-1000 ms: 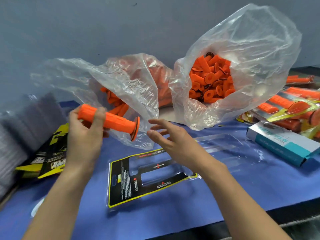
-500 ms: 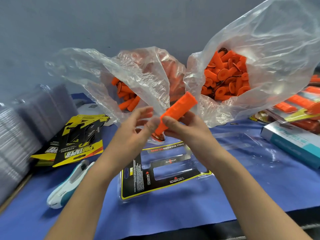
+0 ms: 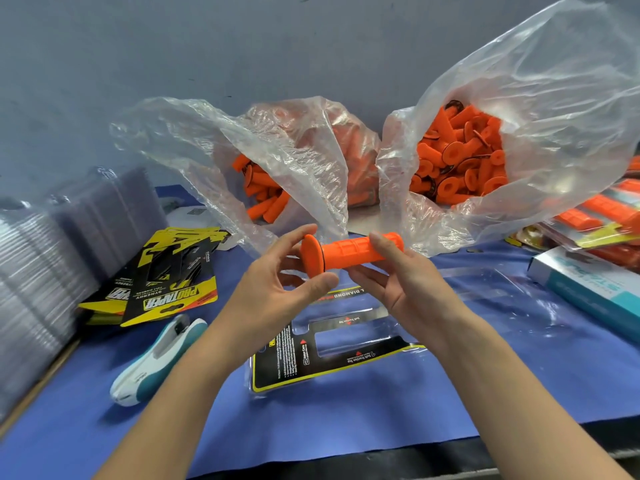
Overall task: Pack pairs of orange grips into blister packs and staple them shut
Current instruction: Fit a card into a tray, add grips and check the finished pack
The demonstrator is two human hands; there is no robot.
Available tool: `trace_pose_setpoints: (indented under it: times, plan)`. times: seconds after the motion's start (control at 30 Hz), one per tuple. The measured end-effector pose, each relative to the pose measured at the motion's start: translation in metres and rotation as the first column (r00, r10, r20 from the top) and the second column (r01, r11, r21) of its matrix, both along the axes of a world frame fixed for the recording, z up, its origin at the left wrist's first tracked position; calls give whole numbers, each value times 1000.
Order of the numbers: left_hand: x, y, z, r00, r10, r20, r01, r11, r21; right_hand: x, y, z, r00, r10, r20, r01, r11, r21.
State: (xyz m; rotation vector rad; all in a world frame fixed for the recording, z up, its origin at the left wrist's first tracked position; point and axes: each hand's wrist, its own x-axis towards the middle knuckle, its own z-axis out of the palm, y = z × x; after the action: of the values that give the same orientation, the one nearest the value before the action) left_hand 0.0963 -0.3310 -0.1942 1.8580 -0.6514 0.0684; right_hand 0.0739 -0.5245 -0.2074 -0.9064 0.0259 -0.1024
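Note:
An orange grip point(image 3: 349, 252) lies level in the air above the table, flange to the left. My left hand point(image 3: 277, 289) pinches the flange end between thumb and fingers. My right hand point(image 3: 401, 282) holds the barrel from behind and below. Under both hands an open blister pack point(image 3: 332, 355) with a black and yellow card lies flat on the blue mat. A white and teal stapler point(image 3: 156, 362) rests to the left of the pack. Two clear bags full of orange grips, the left bag point(image 3: 277, 188) and the right bag point(image 3: 460, 157), stand at the back.
A pile of black and yellow cards point(image 3: 162, 285) lies at the left. Stacks of clear blister shells point(image 3: 38, 271) fill the far left. Packed grips point(image 3: 599, 216) and a white and teal box point(image 3: 588, 285) sit at the right. The table's front edge runs along the bottom.
The grip went from my left hand alone to both hands and turned from tilted to level, flange now on the left. The view shifted so the stapler shows.

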Motion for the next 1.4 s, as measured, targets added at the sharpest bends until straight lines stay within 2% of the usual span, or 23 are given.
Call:
trace_pose_setpoints:
  times: [0.2, 0.4, 0.63, 0.77, 0.97, 1.2, 1.3, 1.33, 1.4]
  plan:
    - [-4, -6, -2, 996, -33, -86, 25, 996, -86, -2, 4, 4, 996, -56, 65, 59, 997, -58]
    - [-2, -11, -1, 986, 60, -159, -70, 996, -53, -4, 7, 5, 992, -74, 100, 88, 986, -142]
    - [1, 1, 7, 971, -115, -207, 93, 989, -117, -5, -2, 8, 996, -84, 43, 90, 980, -176]
    - [3, 2, 5, 978, -117, -175, 102, 990, -92, -6, -2, 7, 996, -81, 32, 85, 978, -188]
    - [5, 4, 5, 993, -97, -67, 101, 993, 57, -8, -4, 9, 997, -75, 13, 76, 971, -228]
    - [10, -1, -4, 995, -65, -72, 65, 998, 1, -7, -4, 1, 995, -101, 13, 101, 959, -264]
    - [15, 5, -7, 997, -56, -48, 57, 998, 26, -5, -12, 1, 994, -87, 58, 103, 910, -401]
    - [16, 7, -9, 998, -49, -41, 50, 998, 40, -5, -16, 1, 993, -93, 76, 119, 868, -483]
    - [18, 11, -13, 999, -27, -23, 29, 994, 109, -4, -23, -2, 986, -122, 109, 164, 711, -684]
